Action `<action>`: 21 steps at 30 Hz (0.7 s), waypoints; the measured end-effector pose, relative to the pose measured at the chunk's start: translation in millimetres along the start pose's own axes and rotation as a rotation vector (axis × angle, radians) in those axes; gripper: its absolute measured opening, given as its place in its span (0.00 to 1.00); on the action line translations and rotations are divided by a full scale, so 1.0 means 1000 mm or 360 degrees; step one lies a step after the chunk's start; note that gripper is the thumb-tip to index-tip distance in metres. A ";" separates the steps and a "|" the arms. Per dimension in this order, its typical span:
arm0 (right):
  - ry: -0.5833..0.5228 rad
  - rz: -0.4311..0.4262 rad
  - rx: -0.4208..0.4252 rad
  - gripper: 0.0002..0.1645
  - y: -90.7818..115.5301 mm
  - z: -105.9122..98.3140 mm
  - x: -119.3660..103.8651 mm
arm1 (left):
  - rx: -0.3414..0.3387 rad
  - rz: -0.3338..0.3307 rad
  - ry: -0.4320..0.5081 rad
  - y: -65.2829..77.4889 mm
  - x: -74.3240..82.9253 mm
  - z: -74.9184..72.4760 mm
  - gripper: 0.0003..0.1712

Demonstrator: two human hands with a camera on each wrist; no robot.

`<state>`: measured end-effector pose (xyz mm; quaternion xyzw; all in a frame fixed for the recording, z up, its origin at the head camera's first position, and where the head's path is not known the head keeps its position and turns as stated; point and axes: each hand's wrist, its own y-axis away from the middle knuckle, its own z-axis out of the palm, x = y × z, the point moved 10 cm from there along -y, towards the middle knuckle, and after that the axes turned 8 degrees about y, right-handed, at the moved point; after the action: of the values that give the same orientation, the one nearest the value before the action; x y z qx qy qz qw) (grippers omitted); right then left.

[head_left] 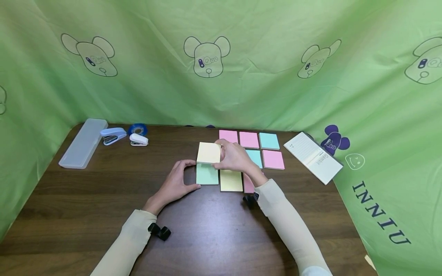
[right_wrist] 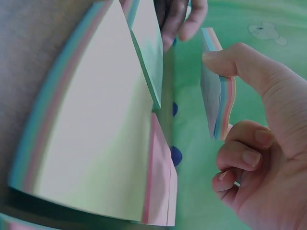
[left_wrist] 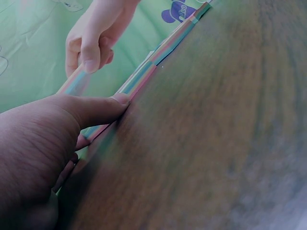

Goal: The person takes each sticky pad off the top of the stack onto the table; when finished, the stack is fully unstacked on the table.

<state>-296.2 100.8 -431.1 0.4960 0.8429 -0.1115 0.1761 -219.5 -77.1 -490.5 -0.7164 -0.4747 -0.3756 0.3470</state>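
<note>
In the head view my right hand [head_left: 234, 155] pinches a cream-topped sticky note pad [head_left: 208, 152] between thumb and fingers. Layered blue, pink and yellow edges of that held pad [right_wrist: 225, 108] show in the right wrist view, where it is clear of the table. My left hand [head_left: 177, 183] grips the left side of a mint-green sticky note pad [head_left: 207, 175], its thumb at the near corner and its fingers at the far one. Beside the mint pad lies a pale yellow pad [head_left: 231, 181]. Part of a pink pad [head_left: 248, 184] is hidden behind my right wrist.
More pads lie in rows: pink [head_left: 249, 140], blue [head_left: 269, 141] and another pink [head_left: 273, 159]. A white notepad [head_left: 313, 158] slants at the right. At the far left are a translucent case [head_left: 84, 143], a blue stapler [head_left: 113, 135], a white stapler [head_left: 139, 140] and blue tape [head_left: 138, 129].
</note>
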 end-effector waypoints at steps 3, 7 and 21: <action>-0.0005 0.0010 0.0030 0.47 -0.006 -0.004 0.002 | -0.0012 0.0063 -0.0080 0.000 0.003 0.001 0.41; -0.0024 0.0034 0.0037 0.46 -0.012 -0.007 0.004 | -0.0023 0.0132 -0.0140 0.000 0.006 0.002 0.40; 0.0067 0.0115 -0.0139 0.53 -0.034 0.014 0.016 | 0.0006 0.0180 -0.0122 0.000 0.009 -0.001 0.39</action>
<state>-331.1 92.2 -450.1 0.5202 0.8321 -0.0578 0.1835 -216.8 -73.8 -482.3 -0.7553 -0.4469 -0.3268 0.3506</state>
